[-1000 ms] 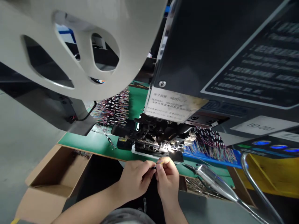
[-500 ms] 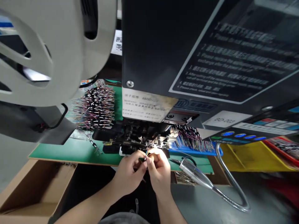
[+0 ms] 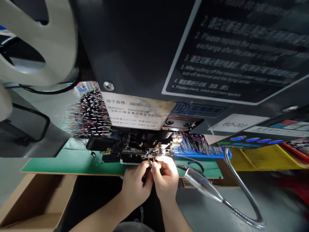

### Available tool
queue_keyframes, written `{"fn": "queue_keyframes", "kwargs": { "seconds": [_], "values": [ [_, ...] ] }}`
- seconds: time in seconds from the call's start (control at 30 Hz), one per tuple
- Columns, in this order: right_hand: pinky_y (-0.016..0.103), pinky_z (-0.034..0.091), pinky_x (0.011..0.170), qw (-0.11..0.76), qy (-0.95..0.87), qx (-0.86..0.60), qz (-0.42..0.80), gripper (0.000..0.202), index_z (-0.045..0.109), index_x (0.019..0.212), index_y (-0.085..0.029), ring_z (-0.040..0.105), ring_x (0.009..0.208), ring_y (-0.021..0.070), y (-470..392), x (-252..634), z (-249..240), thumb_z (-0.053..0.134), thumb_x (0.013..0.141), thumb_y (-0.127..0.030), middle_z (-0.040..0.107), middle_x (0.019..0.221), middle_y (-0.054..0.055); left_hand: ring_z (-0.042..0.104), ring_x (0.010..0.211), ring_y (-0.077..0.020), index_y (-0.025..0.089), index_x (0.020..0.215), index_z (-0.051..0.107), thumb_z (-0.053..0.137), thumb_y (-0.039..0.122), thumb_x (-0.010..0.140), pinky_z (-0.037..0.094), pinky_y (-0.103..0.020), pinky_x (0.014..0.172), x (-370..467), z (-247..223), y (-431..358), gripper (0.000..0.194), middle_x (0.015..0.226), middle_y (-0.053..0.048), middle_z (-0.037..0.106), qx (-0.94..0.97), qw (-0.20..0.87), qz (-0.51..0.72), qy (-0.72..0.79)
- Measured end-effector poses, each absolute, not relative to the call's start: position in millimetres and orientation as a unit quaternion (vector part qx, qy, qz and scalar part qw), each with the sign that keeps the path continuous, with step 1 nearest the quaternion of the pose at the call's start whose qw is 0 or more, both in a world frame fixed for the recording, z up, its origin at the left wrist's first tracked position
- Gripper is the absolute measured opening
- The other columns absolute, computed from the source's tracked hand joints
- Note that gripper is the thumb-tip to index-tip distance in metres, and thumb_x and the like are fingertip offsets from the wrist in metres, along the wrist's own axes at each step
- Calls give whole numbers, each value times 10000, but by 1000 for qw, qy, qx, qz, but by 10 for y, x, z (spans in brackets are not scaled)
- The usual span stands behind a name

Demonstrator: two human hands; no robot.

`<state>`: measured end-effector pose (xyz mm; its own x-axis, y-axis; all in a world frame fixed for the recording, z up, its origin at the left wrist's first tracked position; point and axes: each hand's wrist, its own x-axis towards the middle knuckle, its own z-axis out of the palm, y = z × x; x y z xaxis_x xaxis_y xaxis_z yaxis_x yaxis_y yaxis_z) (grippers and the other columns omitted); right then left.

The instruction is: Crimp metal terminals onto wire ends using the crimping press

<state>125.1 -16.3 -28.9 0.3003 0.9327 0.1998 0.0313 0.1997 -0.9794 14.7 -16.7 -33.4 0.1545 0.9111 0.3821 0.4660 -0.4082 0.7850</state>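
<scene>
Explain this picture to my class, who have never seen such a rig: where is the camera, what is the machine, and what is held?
The camera sits on a person's head, looking forward and down. The large dark machine fills the upper view; one label reads BD-003. Below, the bare left hand and right hand together pinch thin wires. On the green tabletop, a wire pile lies to the left; more wires lie in a blue tray to the right.
</scene>
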Motion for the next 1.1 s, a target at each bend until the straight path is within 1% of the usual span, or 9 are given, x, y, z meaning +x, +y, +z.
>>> {"fn": "queue_keyframes", "kwargs": {
  "seconds": [0.13,0.2,0.33,0.5,0.67,0.77,0.87,1.0,1.1],
  "values": [
    [303,497,587,599,-538,-514,295,115,718,958,-232,549,554,158,-122,1334,-310,655,866,-204,649,734,21,739,714,-199,232,993,586,505,179,928,532,-263,616,171,-351,-153,117,832,-31,760,709,253,435,495],
    [296,501,576,591,-551,-511,293,125,733,960,-232,564,562,161,-104,1373,-317,665,860,-201,678,756,30,745,741,-204,236,998,582,500,179,930,543,-270,633,179,-358,-153,121,848,-31,765,707,254,436,495],
    [281,477,522,570,-562,-513,309,136,750,970,-230,545,532,161,-88,1420,-310,679,854,-223,641,648,7,748,776,-204,240,1011,572,497,166,927,551,-276,657,190,-369,-159,135,895,-33,770,708,263,437,488],
    [273,452,479,565,-545,-521,334,117,762,932,-230,490,469,147,-84,1425,-268,690,846,-261,552,531,-27,741,723,-193,238,1022,568,497,150,914,538,-262,628,195,-373,-154,157,850,-15,764,713,251,437,487],
    [286,472,519,578,-535,-522,327,113,760,914,-219,478,459,136,-59,1382,-231,686,844,-267,523,520,-40,724,646,-181,238,974,561,493,149,917,493,-236,564,191,-362,-136,126,763,4,739,714,240,419,507],
    [277,471,512,585,-529,-522,324,111,754,918,-213,478,456,131,-54,1355,-229,673,854,-253,531,525,-40,718,622,-178,237,952,554,496,153,916,475,-229,545,186,-357,-129,108,756,4,735,715,240,409,514],
    [261,461,487,591,-522,-516,335,95,739,914,-212,478,444,125,-66,1334,-240,670,857,-243,511,513,-52,723,640,-176,237,970,558,490,155,919,486,-228,562,179,-353,-128,118,779,2,743,709,258,410,512],
    [227,434,449,603,-496,-513,358,56,670,890,-212,445,421,103,-85,1323,-261,683,836,-209,427,507,-89,734,721,-181,232,1022,572,477,159,924,519,-235,628,166,-351,-136,155,864,-16,760,699,292,415,503],
    [213,416,448,597,-496,-504,379,69,664,904,-208,411,425,92,-86,1331,-258,673,837,-195,398,509,-97,728,701,-181,227,980,584,476,156,918,507,-231,611,158,-343,-148,144,820,-15,752,703,296,399,509]
  ]
}}
